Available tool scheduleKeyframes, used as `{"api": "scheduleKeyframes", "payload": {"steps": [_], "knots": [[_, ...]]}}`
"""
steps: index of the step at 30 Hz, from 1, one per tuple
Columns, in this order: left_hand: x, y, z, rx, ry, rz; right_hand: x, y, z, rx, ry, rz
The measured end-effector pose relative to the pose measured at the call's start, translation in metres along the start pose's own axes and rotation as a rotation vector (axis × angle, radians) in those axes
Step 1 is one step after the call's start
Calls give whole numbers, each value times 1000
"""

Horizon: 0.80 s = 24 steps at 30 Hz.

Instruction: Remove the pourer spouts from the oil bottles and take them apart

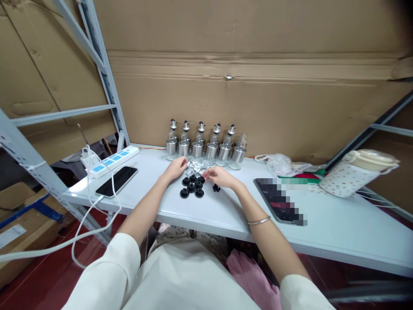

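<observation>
Table edge runs close to my body, with bare room along it. My left hand and right hand meet at the small clear packets, just behind the black caps. My fingers curl, but I cannot tell if they pinch. Bottles stand in a row right behind. Phone lies left and tablet right, both well apart.
</observation>
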<state>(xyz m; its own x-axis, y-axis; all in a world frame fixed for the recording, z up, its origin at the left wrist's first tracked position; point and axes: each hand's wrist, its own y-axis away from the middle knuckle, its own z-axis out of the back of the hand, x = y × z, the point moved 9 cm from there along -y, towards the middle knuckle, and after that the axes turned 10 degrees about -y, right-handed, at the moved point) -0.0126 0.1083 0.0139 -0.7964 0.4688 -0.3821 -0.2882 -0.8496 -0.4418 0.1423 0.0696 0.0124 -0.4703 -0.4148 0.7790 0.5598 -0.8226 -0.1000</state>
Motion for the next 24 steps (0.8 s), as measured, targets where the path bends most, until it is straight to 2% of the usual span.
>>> {"api": "scheduleKeyframes", "payload": {"steps": [4, 7, 8, 11, 13, 16, 24], "knots": [[0, 0, 0, -3, 6, -2, 8, 1, 1, -25, 117, 31], [0, 1, 0, -6, 11, 6, 37, 4, -3, -135, 269, 185], [0, 1, 0, -6, 13, 10, 47, 6, -10, -144, 294, 247], [0, 1, 0, -1, 18, 16, 65, 8, -46, -27, 359, 359], [0, 2, 1, -2, 19, 21, 66, 9, -65, 17, 425, 347], [0, 3, 2, -9, 21, 31, 63, 10, -78, 24, 510, 303], [-1, 3, 2, -13, 34, 18, 64, 10, -80, 9, 534, 288]]}}
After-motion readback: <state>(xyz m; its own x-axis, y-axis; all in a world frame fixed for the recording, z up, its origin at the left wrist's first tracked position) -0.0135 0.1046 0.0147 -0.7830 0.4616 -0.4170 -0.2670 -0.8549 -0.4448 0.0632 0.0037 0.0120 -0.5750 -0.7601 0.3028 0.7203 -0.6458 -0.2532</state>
